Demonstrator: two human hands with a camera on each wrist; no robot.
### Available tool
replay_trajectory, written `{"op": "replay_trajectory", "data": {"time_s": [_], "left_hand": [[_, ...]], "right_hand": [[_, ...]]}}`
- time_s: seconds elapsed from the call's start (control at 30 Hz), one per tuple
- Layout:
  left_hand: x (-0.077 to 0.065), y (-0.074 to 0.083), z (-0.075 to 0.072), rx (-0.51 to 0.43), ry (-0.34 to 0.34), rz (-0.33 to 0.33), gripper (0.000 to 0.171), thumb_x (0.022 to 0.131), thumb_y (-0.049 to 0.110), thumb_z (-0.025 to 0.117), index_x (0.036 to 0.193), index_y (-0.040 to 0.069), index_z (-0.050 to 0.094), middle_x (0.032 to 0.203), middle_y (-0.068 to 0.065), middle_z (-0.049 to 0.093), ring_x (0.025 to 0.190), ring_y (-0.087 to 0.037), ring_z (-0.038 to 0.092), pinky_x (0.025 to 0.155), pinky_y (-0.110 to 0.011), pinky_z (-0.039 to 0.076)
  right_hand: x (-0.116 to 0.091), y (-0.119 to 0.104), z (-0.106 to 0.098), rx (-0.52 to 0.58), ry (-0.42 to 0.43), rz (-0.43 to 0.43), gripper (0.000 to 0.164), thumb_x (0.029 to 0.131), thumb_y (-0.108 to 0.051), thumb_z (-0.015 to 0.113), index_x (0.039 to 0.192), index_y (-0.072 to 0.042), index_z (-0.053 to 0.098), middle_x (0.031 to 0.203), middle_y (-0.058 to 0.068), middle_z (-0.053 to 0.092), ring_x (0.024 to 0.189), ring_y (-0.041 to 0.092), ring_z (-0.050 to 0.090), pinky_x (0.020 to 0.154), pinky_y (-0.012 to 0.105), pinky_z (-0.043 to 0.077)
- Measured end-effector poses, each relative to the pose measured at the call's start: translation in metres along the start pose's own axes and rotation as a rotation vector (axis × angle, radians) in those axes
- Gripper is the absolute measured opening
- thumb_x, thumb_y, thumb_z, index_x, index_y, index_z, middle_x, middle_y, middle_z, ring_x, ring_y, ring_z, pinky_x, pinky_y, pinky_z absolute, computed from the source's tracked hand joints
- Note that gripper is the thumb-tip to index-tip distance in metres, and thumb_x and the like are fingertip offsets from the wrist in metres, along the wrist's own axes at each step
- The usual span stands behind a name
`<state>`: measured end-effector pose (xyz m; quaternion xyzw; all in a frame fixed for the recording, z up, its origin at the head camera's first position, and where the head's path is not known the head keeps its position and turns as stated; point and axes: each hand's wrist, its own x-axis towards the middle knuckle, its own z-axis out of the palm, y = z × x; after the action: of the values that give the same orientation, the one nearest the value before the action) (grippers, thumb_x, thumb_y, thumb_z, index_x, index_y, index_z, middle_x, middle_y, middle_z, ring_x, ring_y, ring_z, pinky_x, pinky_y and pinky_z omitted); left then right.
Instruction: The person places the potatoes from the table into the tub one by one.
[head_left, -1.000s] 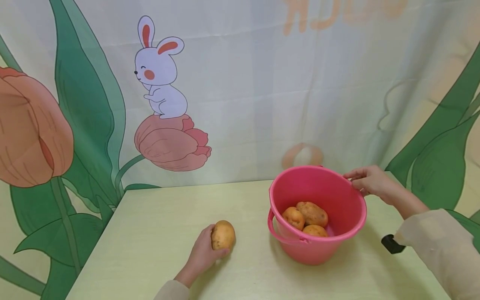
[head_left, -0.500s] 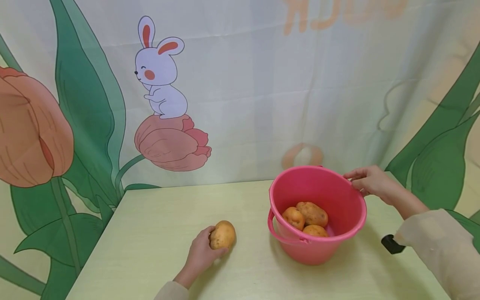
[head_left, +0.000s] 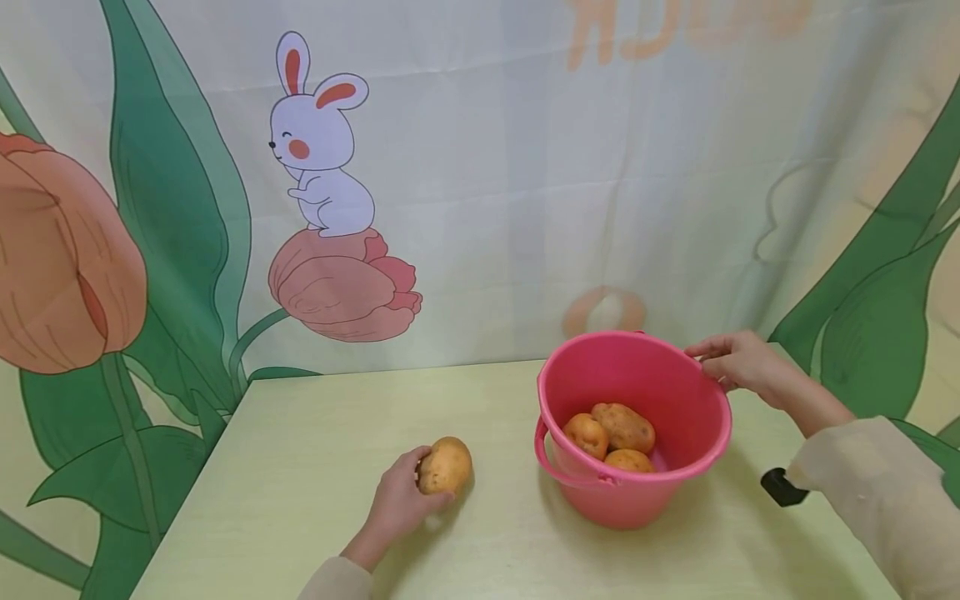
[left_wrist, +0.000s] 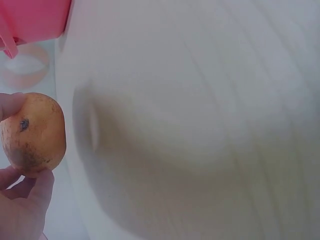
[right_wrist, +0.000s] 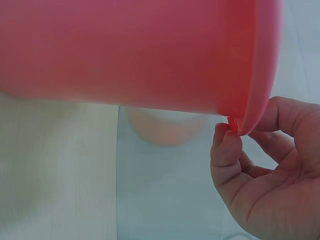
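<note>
My left hand (head_left: 402,497) grips a yellow-brown potato (head_left: 447,466) between thumb and fingers. In the left wrist view this potato (left_wrist: 36,134) shows a dark spot, and a gap separates it from the table surface. At the right stands a pink bucket (head_left: 628,507) with its handle hanging down in front. Several potatoes may lie inside; three show, including a long one (head_left: 624,427). My right hand (head_left: 742,367) pinches the bucket's far right rim. The right wrist view shows thumb and fingers on both sides of that rim (right_wrist: 260,75).
The pale yellow table (head_left: 315,450) reaches back to a printed curtain (head_left: 480,183) with a rabbit and tulips. A small black object (head_left: 783,487) sits by the right sleeve (head_left: 877,492). The bucket stands to the right of the left hand.
The potato in my left hand has turned slightly and risen a little. My right hand stays on the bucket's rim, and the bucket has hardly moved.
</note>
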<state>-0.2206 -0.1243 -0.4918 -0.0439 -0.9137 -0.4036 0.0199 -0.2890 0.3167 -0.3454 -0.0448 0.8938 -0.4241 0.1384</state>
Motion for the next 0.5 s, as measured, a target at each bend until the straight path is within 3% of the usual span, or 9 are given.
{"op": "replay_trajectory", "data": {"time_s": [0.33,0.5], "left_hand": [[0.004,0.002,-0.008,-0.093,-0.078,-0.002,0.074,0.063,0.022,0.078,0.125,0.003,0.044,0.116,-0.013,0.053,0.089,-0.021,0.057,0.074,-0.031,0.05],[0.005,0.007,-0.014,-0.112,-0.078,0.012,0.071,0.063,0.019,0.078,0.124,0.005,0.045,0.115,-0.011,0.054,0.09,-0.021,0.056,0.074,-0.031,0.049]], "right_hand": [[0.0,-0.002,-0.001,0.003,-0.008,-0.001,0.043,0.085,-0.007,0.044,0.124,0.01,0.041,0.109,0.023,0.058,0.078,0.017,0.06,0.069,0.034,0.052],[0.0,0.0,-0.001,0.009,-0.008,-0.004,0.042,0.085,-0.007,0.044,0.124,0.01,0.042,0.109,0.023,0.058,0.078,0.017,0.06,0.069,0.035,0.052]]}}
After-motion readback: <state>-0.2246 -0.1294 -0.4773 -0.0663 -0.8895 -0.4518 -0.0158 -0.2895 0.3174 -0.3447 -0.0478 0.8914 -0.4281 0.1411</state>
